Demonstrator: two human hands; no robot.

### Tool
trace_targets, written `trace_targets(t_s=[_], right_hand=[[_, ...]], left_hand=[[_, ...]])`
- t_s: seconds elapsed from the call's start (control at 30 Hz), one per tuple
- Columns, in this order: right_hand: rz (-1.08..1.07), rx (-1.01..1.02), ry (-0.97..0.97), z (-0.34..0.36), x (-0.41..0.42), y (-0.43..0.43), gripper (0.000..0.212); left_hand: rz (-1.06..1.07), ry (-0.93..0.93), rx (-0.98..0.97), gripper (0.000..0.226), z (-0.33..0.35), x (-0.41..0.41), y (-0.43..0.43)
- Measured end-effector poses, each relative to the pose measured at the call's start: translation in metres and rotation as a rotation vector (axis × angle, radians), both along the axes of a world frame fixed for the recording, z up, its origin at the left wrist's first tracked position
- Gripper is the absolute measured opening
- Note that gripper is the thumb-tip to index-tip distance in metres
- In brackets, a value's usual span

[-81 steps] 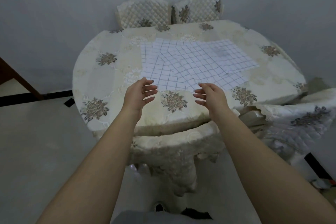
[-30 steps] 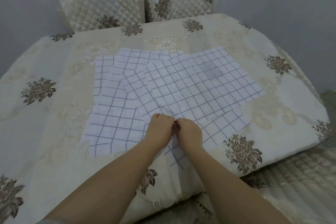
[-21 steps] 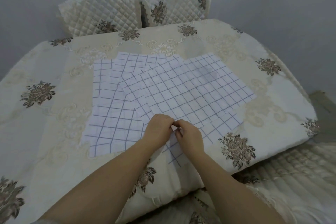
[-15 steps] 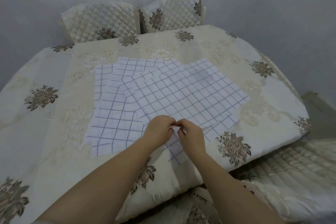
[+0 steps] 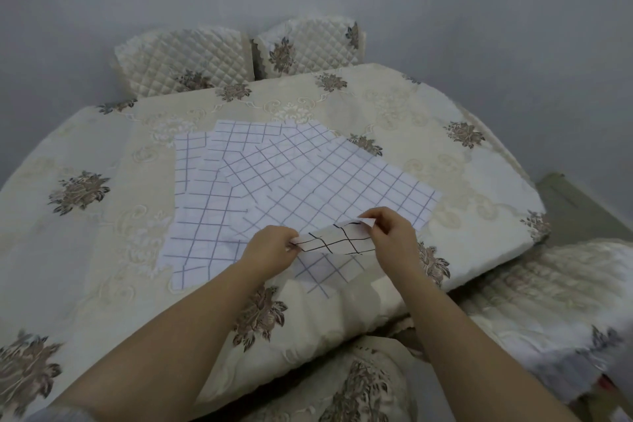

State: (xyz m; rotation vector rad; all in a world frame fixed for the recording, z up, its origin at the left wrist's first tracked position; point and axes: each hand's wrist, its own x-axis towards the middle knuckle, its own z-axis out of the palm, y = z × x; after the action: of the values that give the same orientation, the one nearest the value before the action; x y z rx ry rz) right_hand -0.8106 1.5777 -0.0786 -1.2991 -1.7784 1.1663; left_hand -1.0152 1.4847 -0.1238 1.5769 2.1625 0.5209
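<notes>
Floral tablecloth [image 5: 102, 250], grid sheets [image 5: 308, 181], left hand [image 5: 270, 247], right hand [image 5: 392, 235] pinching lifted sheet [image 5: 337, 240]

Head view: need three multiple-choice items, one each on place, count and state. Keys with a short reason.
1. Where is the raised grid sheet?
A) between the left hand and the right hand, over the near part of the table
B) flat at the far edge
C) on the floor

2. How many quilted chair backs stand behind the table?
A) one
B) two
C) four

3. How is the raised grid sheet held?
A) pressed under flat palms
B) pinched at its two ends by the fingers of both hands
C) draped over one wrist

1: A, it spans the gap between the hands, above the flat grid sheets.
2: B, two quilted backs show side by side against the wall.
3: B, each hand's fingers close on one end of it.
</notes>
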Motion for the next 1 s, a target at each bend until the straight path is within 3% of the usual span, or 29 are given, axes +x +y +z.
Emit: trace_targets(t_s=[0.1, 0.6, 0.87, 1.0], right_hand=[[-0.066, 0.006, 0.009, 0.004, 0.016, 0.005, 0.011], [-0.424, -0.027, -0.035, 0.008, 0.085, 0.024, 0.005], [-0.473, -0.062, 0.021, 0.013, 0.109, 0.052, 0.010], [-0.436, -0.098, 0.072, 0.013, 0.120, 0.080, 0.012]], left_hand=[[0.012, -0.004, -0.002, 0.019, 0.004, -0.004, -0.009], [0.108, -0.023, 0.041, 0.012, 0.032, -0.042, -0.033], [0.256, -0.208, 0.139, 0.022, 0.061, -0.017, -0.009], [0.405, -0.395, 0.217, 0.031, 0.070, 0.002, 0.005]])
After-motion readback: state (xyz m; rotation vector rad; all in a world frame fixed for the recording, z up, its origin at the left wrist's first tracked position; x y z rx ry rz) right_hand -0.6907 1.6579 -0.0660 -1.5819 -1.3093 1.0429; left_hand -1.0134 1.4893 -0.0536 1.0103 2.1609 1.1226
